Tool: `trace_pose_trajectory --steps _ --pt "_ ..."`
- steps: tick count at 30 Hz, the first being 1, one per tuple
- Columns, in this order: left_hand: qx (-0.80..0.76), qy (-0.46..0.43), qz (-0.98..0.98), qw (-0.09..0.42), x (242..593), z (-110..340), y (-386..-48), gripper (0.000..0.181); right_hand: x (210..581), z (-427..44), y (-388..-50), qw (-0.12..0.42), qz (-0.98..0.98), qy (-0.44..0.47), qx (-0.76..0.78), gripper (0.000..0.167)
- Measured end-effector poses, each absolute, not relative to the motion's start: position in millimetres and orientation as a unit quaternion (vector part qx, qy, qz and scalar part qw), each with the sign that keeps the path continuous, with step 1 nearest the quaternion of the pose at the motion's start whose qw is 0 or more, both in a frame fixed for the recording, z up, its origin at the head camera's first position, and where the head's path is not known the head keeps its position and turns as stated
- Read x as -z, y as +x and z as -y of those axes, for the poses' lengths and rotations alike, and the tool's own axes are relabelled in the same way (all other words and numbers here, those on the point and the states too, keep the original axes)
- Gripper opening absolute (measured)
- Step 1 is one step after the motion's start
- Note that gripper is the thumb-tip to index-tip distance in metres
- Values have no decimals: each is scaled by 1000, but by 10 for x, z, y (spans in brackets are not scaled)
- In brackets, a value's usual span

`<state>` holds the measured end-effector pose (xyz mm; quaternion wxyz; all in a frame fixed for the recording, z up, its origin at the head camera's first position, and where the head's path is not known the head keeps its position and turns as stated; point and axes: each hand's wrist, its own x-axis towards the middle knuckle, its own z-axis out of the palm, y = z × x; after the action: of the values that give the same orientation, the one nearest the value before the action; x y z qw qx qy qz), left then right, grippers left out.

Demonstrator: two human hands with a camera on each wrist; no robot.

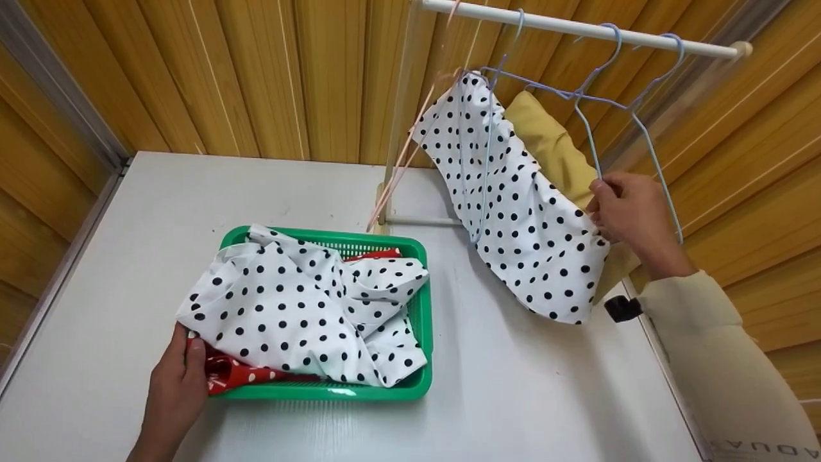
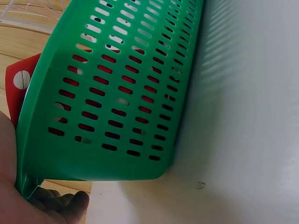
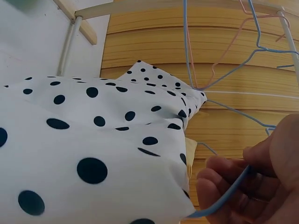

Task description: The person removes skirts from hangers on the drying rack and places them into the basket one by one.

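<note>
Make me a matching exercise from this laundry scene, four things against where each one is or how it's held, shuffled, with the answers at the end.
Things
1. Red polka-dot cloth
2. Yellow cloth
3. Green plastic basket
4. One blue hanger

Places and states
A. Pinched in the right grip
B. Partly under the loose white black-dotted cloth
C. Held at one corner by the left grip
D. Behind the hanging white black-dotted cloth

Pairs: 1-B, 2-D, 3-C, 4-A

Laundry-style booth, wood-look panelled walls (image 1: 256,83), white table (image 1: 507,378), hanging rail (image 1: 571,26), hangers (image 1: 589,140), green basket (image 1: 426,321)
</note>
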<state>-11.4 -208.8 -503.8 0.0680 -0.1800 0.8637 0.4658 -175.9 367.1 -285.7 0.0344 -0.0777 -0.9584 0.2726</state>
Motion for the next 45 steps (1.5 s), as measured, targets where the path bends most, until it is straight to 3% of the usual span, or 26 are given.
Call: trace_pose_trajectory --steps 11,24,45 --pt "-460 -181 -867 66 5057 2083 -101 59 2883 -3566 -1739 113 919 -61 -373 31" --pt "-469 -173 -864 57 5045 2058 -93 58 2811 -3406 -1660 232 883 -99 -396 30" --pt "-446 -152 -881 36 4954 2100 -132 61 2502 -3142 -1224 257 851 -74 -453 21"
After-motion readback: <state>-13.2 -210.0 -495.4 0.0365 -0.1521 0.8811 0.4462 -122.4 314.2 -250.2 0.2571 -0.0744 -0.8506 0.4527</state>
